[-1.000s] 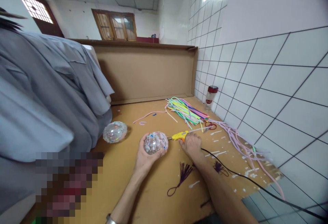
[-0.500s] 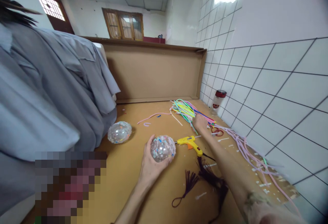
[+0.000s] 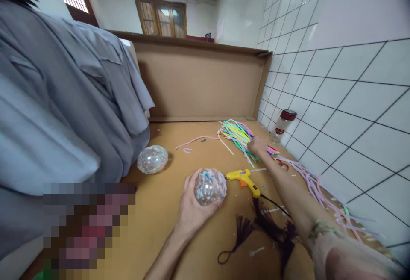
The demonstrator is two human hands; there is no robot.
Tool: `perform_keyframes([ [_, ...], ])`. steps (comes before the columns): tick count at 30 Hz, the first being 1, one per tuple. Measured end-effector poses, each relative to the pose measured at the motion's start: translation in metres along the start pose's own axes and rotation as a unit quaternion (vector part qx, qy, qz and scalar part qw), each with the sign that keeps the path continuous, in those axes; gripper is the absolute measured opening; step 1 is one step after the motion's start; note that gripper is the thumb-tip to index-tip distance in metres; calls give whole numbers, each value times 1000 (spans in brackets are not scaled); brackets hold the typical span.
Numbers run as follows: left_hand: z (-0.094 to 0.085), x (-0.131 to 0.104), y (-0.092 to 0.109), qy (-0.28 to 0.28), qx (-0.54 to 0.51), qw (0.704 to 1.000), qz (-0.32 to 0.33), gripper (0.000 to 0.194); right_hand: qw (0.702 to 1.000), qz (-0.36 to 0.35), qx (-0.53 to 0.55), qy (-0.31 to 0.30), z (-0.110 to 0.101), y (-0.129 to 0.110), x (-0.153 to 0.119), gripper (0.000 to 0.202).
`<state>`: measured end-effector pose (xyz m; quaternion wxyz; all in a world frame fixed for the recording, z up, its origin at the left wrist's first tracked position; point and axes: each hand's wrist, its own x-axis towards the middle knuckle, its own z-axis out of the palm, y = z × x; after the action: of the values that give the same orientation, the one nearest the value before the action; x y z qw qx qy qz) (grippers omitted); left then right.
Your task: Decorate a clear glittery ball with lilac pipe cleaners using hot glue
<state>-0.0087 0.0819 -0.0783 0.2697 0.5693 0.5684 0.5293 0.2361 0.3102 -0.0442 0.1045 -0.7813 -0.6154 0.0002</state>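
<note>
My left hand is wrapped round a clear ball flecked with coloured bits, holding it low over the brown tabletop. To its right lies a yellow hot glue gun, its nozzle close by the ball. My right hand reaches over to a bundle of thin coloured strands and is closed on it; the fingertips are partly hidden. A second clear ball with similar flecks rests on the left. Dark tassels lie in front of the glue gun.
Long lilac strands run along the tiled wall. A jar with a red lid stands against it. Cardboard rises behind the table. Grey cloth hangs at the left. The glue gun's black cord trails under my right arm.
The view has swung slightly right and down. My right hand has moved a little farther along the strands. My left hand keeps the ball beside the glue gun.
</note>
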Motion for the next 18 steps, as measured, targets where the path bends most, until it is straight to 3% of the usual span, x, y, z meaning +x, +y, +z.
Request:
perform_keyframes([
  [8,1,0,-4,-10,-9,1000,7,81,995,-94,2,-39,0,0,4,34],
  [15,-1,0,0,-19,2,1000,-4,80,992,-99,-10,-77,5,1,6,22],
  [18,0,0,-1,-22,7,1000,0,80,991,-104,-5,-90,7,5,6,27],
])
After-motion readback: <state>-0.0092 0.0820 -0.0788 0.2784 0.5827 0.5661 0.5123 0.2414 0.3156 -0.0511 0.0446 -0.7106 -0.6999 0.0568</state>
